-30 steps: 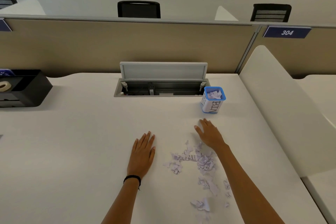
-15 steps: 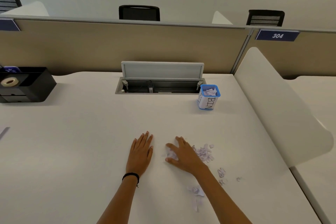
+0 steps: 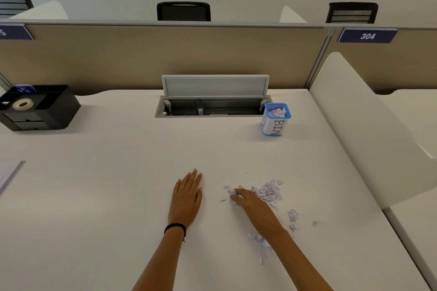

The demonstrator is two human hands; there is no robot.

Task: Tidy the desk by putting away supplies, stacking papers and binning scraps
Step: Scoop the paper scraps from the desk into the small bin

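Torn pale paper scraps (image 3: 269,192) lie in a loose heap on the white desk (image 3: 118,196), with a few more (image 3: 293,216) scattered toward me. My right hand (image 3: 250,203) lies over the left side of the heap, fingers curling onto some scraps. My left hand (image 3: 188,196) rests flat on the desk just left of it, holding nothing. A small blue cup marked BIN (image 3: 274,119) stands at the back right with scraps inside.
A black desk organiser (image 3: 56,111) holding a tape roll (image 3: 22,104) sits at the back left. An open cable hatch (image 3: 212,106) lies at the back centre. A sheet of paper (image 3: 9,171) shows at the left edge. A white divider (image 3: 369,125) borders the right.
My right hand swept from the far side of the scraps back and leftward, pushing them into a tighter heap, and its fingers now curl on some. My left hand stayed put.
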